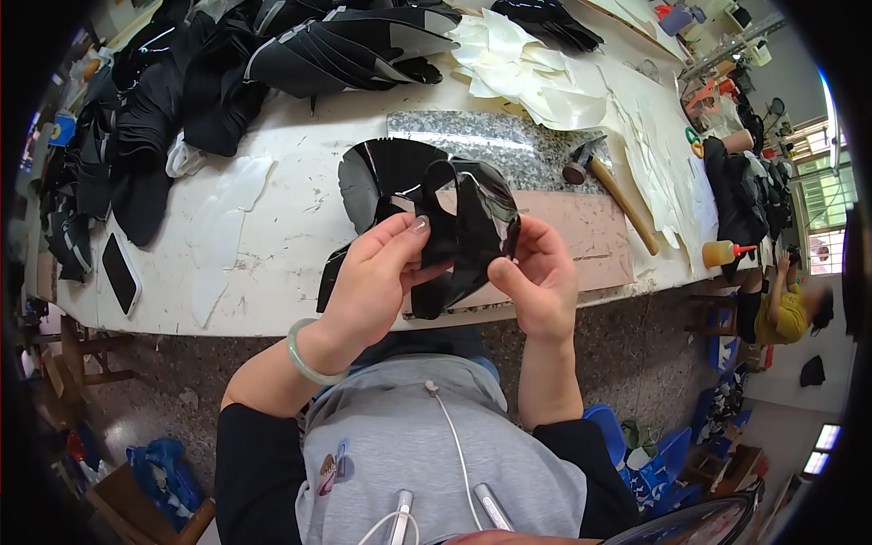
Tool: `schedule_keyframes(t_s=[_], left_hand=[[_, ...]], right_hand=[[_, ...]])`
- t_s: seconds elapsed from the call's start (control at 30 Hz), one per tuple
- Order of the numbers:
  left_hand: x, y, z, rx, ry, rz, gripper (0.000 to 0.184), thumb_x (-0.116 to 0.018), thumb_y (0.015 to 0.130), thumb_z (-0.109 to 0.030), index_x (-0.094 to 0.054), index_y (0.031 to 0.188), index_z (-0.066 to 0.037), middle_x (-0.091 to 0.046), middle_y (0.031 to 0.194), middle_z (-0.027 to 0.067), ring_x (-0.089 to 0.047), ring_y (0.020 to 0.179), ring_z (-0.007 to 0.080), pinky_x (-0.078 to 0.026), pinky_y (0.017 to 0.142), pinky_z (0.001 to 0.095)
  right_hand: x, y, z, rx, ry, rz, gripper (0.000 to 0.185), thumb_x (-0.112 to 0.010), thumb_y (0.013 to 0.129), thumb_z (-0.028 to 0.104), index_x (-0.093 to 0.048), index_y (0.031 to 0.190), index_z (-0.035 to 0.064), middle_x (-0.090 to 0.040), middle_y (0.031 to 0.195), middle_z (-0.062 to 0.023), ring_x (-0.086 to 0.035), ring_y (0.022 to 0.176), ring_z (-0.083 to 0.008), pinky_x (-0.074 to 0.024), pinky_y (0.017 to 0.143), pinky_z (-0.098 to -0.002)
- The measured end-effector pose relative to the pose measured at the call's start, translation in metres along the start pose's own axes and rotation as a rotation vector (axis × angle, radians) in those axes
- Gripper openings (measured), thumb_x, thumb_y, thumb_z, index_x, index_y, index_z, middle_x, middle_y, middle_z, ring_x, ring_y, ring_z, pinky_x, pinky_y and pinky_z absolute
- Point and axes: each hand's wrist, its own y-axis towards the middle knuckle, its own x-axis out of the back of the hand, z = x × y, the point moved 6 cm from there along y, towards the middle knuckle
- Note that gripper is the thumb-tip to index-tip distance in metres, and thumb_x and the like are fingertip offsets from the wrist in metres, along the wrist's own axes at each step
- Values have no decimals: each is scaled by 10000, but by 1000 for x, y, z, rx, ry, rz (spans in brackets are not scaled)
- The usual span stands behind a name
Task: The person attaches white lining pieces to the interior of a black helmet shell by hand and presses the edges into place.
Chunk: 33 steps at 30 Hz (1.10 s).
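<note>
Both hands hold a glossy black shoe upper (481, 209), which is raised over the front of the table and curled into a loop. My left hand (377, 272) pinches its lower left part between thumb and fingers. At its right edge my right hand (542, 277) grips with the thumb in front and the fingers partly hidden behind. Another black piece with a notched edge (386, 173) shows behind the left hand; whether it is joined to the held one I cannot tell. Beneath lie a pinkish board (581, 241) and a speckled stone slab (454, 127).
A hammer (622, 200) lies on the slab and board. Stacks of black pieces (345, 54) and white sheets (527, 68) cover the back. A phone (121, 274) rests at left, a red-tipped glue bottle (727, 253) at right. Another person (783, 313) sits far right.
</note>
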Motion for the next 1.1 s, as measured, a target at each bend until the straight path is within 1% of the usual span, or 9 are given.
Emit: schedule_keyframes(t_s=[0.23, 0.33, 0.43, 0.53, 0.63, 0.83, 0.93, 1.03, 1.1], left_hand=[[5, 0, 2, 17, 77, 1, 207, -445, 1006, -211, -580, 1056, -61, -643, 957, 7, -606, 896, 70, -509, 837, 306], [-1, -2, -3, 23, 36, 48, 205, -440, 1004, -203, -579, 1058, -62, -643, 941, 8, -613, 868, 77, -507, 829, 294], [-1, -2, -2, 38, 38, 22, 203, -439, 1002, -196, -579, 1062, -61, -644, 945, 15, -620, 854, 84, -505, 823, 280], [3, -1, -1, 34, 30, 47, 209, -437, 1004, -198, -578, 1066, -57, -650, 958, 25, -625, 873, 91, -504, 830, 277], [-3, -5, -5, 34, 50, -3, 196, -439, 1007, -199, -578, 1052, -68, -619, 894, -16, -591, 819, 57, -494, 799, 256], [7, -3, 2, -6, 73, 3, 171, -450, 1014, -212, -571, 1013, -91, -492, 775, -83, -467, 713, -2, -453, 718, 207], [10, -3, 5, -47, 75, 81, 224, -449, 1020, -257, -577, 1057, -76, -557, 834, -69, -521, 769, 10, -460, 744, 200], [-1, -10, -4, -33, 83, 68, 242, -508, 1000, -208, -545, 1158, -28, -635, 973, -8, -587, 886, 46, -476, 797, 207], [-3, -14, -4, -125, 160, 117, 288, -549, 974, -142, -503, 1216, 6, -647, 1054, 52, -604, 955, 80, -484, 829, 218]], right_hand=[[-8, 6, -2, -41, -85, -14, 460, -752, 799, 24, -496, 1174, -48, -599, 1077, -96, -581, 1003, -136, -548, 802, -269], [-9, 6, -4, -38, -95, -5, 453, -756, 796, 31, -499, 1162, -44, -601, 1077, -98, -582, 1006, -138, -549, 804, -270], [-10, 8, -4, -38, -96, 0, 451, -758, 795, 35, -500, 1158, -42, -601, 1080, -100, -583, 1011, -140, -550, 803, -272], [-11, 8, -4, -50, -119, -4, 451, -758, 796, 37, -499, 1158, -39, -602, 1077, -98, -583, 1013, -140, -550, 801, -273], [-12, 8, -5, -57, -124, -11, 455, -760, 797, 43, -497, 1161, -36, -602, 1074, -95, -582, 1014, -138, -547, 804, -274], [-14, 7, -10, -77, -95, -15, 457, -765, 802, 62, -490, 1156, -29, -601, 1065, -85, -579, 1003, -131, -540, 810, -273], [-14, 6, -11, -88, -87, -14, 448, -763, 806, 67, -490, 1149, -26, -598, 1054, -78, -576, 987, -127, -539, 809, -273], [-16, 5, -9, -87, -69, -5, 448, -763, 805, 71, -490, 1147, -26, -595, 1033, -71, -574, 974, -119, -547, 792, -268], [-16, 4, -11, -81, -77, 9, 453, -763, 802, 69, -487, 1147, -29, -590, 1022, -68, -570, 981, -117, -558, 773, -262]])
